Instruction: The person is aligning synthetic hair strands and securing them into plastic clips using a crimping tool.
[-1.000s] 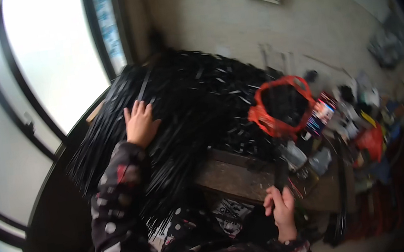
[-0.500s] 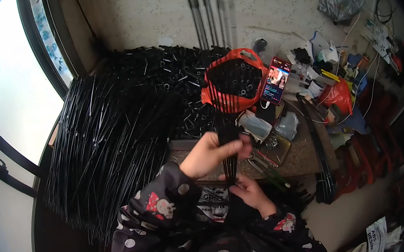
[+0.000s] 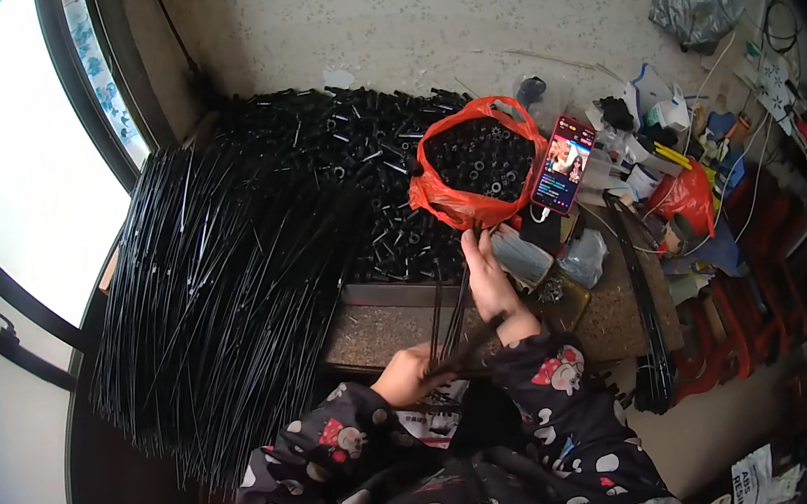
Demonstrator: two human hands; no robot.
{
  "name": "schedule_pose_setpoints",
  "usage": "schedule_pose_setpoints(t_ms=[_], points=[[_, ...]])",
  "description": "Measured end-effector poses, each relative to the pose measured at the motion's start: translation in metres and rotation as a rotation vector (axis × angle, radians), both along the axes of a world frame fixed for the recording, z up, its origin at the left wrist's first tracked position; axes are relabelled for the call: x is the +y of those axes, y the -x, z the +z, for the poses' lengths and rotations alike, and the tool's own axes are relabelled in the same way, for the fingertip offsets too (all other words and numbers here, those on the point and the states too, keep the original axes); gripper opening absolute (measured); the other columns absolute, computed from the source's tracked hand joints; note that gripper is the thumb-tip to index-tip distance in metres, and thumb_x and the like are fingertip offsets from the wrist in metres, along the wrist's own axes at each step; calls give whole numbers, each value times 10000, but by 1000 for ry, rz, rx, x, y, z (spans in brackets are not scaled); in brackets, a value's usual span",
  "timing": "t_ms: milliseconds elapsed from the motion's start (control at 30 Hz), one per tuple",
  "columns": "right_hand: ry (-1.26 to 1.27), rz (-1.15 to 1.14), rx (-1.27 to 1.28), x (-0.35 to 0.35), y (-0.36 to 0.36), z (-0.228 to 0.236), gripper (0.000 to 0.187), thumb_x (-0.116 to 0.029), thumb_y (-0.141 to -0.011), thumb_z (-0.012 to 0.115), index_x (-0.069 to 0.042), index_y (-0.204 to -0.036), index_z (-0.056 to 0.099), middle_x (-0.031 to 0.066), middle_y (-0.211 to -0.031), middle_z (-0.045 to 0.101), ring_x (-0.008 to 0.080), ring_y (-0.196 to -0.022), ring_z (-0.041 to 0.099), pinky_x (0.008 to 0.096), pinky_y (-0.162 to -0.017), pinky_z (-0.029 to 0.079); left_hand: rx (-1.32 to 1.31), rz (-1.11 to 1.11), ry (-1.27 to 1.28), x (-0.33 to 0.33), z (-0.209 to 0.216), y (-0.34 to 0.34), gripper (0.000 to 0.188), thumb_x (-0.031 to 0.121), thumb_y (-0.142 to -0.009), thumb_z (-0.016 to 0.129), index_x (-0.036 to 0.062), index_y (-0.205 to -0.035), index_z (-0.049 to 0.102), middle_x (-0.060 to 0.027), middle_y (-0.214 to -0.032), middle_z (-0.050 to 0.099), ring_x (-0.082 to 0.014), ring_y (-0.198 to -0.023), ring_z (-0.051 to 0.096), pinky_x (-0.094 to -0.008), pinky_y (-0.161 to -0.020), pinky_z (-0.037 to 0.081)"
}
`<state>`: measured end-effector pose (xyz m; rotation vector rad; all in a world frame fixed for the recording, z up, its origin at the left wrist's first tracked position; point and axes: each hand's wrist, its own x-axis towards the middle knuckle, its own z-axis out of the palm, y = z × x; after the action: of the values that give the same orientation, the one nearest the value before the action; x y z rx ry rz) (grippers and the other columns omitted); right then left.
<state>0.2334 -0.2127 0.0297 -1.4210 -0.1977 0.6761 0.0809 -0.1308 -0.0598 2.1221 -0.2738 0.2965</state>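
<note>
My left hand [image 3: 407, 376] is closed round thin black rods [image 3: 450, 322] low in front of me, at the table's near edge. They rise from it toward the pile behind; a blurred dark strip slants from the same hand across my right wrist. Farther forward, my right hand [image 3: 491, 286] reaches to the near rim of a red plastic bag [image 3: 454, 208], its fingers stretched out. Whether a small piece lies between its fingertips is hard to see. Inside the bag are many small black ring-ended parts [image 3: 487, 156].
A large heap of black tubular parts [image 3: 373, 205] covers the table's back, with a mass of long black rods [image 3: 216, 285] on the left. Right of the bag stand a lit phone [image 3: 564, 167], a clear plastic bag [image 3: 584, 258] and clutter. Another rod bundle [image 3: 646, 323] hangs over the right edge.
The upright rod bundle before the red bag has tilted down, out of the bag's way. My left hand has dropped lower; my right hand has moved forward to the bag.
</note>
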Motion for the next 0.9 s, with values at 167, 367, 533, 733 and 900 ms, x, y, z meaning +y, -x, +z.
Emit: schedule_pose_setpoints(t_ms=[167,367,533,733,900], points=[[-475,465,69,-36,19,4,973,-742,-790,152,77,-1274,354,238,-1195,514,300,-1115,509,375,-964,370,-143,290,-375,-1,-14,-3,655,274,-653,741,30,-1200,475,-188,-1262,427,-349,-1230,347,-511,-996,277],[-447,468,-126,-88,69,-6,931,-703,-819,107,86,-1018,559,197,-923,632,286,-875,616,369,-847,459,-224,44,-741,2,4,-12,877,287,-607,712,167,-1369,295,-129,-1447,212,-295,-1353,170,-561,-1037,161],[-126,-85,372,-45,8,-99,600,-571,-873,401,-20,-1095,485,130,-988,600,229,-876,585,349,-811,454,-323,-508,-753,12,2,-22,289,201,-758,508,131,-1020,606,-74,-1386,364,-246,-1317,282,-511,-1044,219],[-355,248,-411,2,7,-55,636,-407,-901,475,-55,-1380,248,149,-1346,369,226,-1181,421,310,-886,386,-452,-434,-675,19,-1,-20,247,207,-749,510,90,-930,630,-98,-1344,413,-241,-1267,363,-510,-1046,218],[-96,-192,-238,-15,-2,-57,414,-285,-897,535,-79,-1236,419,95,-1144,528,181,-995,533,288,-786,432,-373,-379,-612,18,1,-22,265,212,-728,537,95,-945,633,-104,-1303,452,-251,-1236,397,-496,-1042,241]])
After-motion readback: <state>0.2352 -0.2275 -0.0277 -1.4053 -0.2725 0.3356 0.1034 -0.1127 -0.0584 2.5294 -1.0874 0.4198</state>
